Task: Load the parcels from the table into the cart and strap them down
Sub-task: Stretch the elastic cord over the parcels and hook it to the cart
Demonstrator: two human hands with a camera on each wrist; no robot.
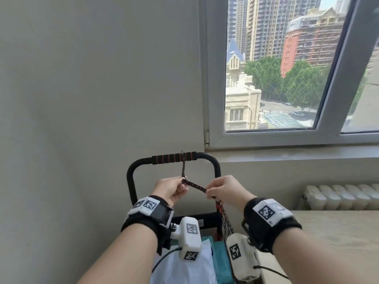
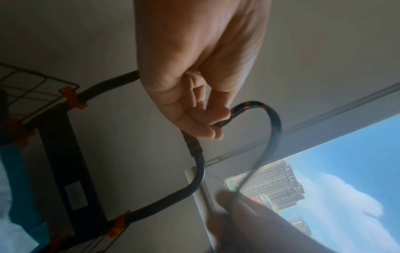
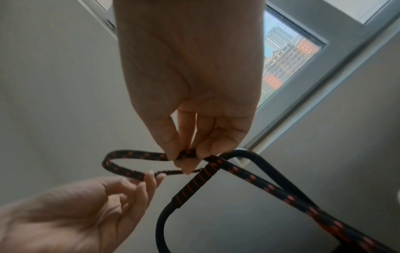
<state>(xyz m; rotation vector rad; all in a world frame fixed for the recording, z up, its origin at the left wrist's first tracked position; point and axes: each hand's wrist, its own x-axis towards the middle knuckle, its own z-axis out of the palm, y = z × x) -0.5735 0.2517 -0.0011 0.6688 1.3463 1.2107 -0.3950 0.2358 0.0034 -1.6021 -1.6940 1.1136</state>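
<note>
the black elastic cord flecked with red (image 1: 193,184) looks soft, stretchy and springy, likely to snap back if it slips. it runs from the cart's black foam-wrapped handle (image 1: 174,157) to both hands: left hand (image 1: 171,189) and right hand (image 1: 222,189) each pinch it with curled fingertips (image 3: 184,164); best gripped close to its end.

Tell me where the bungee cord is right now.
In the head view the bungee cord stretches between the left hand and right hand, just below the cart handle, with one strand running up to the foam grip.
</note>
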